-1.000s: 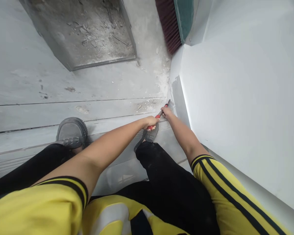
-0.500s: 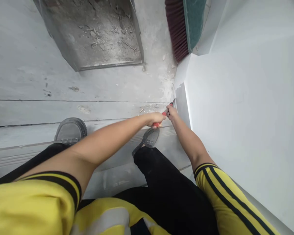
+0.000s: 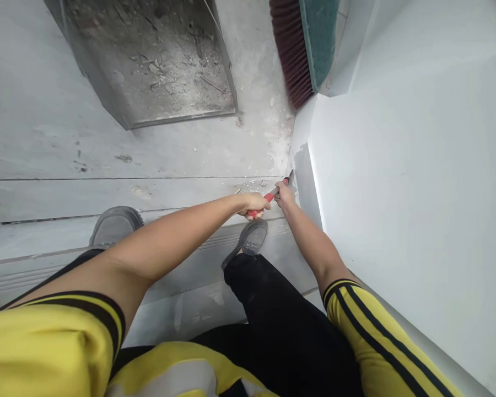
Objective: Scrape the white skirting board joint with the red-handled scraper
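Red grip: a red-handled metal scraper point(image 3: 270, 196) is held by both hands, its blade tip set against the foot of the white painted wall point(image 3: 413, 165) where that wall meets the grey concrete floor point(image 3: 107, 160).
Left hand: the left hand point(image 3: 256, 204) is closed around the rear of the red handle.
Right hand: the right hand point(image 3: 285, 193) is wrapped round the front of the handle, just behind the blade, touching the wall's base.
Done, as it looks: white flakes and dust point(image 3: 268, 149) lie along the floor edge beside the wall (a bare grey patch shows low on the wall there), and the dusty metal dustpan point(image 3: 157, 60) near the top edge of the floor already carries rubble.
Left, as it looks: crumbs lie unswept by the blade, and the maroon-bristled green broom point(image 3: 301, 44) leans unused in the corner.
Feet: a grey shoe point(image 3: 250, 240) rests just below the hands on the step.
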`<control>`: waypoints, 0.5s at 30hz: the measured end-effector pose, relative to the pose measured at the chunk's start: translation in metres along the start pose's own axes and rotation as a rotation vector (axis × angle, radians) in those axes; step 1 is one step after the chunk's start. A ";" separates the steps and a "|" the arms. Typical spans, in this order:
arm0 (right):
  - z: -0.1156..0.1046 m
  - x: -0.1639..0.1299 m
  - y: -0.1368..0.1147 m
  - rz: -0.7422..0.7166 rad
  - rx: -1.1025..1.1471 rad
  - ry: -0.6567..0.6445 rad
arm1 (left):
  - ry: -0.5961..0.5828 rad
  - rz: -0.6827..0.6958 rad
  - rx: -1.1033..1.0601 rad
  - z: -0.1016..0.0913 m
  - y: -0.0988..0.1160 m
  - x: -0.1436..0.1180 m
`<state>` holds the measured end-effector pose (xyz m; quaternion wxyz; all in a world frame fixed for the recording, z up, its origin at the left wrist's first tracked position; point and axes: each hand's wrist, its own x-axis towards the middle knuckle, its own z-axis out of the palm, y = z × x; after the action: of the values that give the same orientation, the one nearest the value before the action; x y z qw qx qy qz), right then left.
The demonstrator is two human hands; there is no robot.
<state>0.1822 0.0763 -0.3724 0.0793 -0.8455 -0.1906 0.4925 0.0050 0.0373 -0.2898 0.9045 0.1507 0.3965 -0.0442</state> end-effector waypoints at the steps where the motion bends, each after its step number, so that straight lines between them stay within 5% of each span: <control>1: 0.001 -0.001 0.000 -0.007 -0.004 -0.014 | 0.005 -0.001 0.006 0.000 -0.001 -0.001; 7: -0.037 -0.033 0.004 -0.015 -0.004 -0.059 | -0.109 -0.005 0.017 0.027 -0.002 -0.029; 15: -0.009 -0.020 -0.014 -0.031 0.008 0.026 | 0.002 0.031 0.066 0.009 0.010 -0.020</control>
<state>0.1777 0.0814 -0.3469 0.0929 -0.8485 -0.2006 0.4808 -0.0005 0.0438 -0.2669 0.8993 0.1865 0.3931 -0.0431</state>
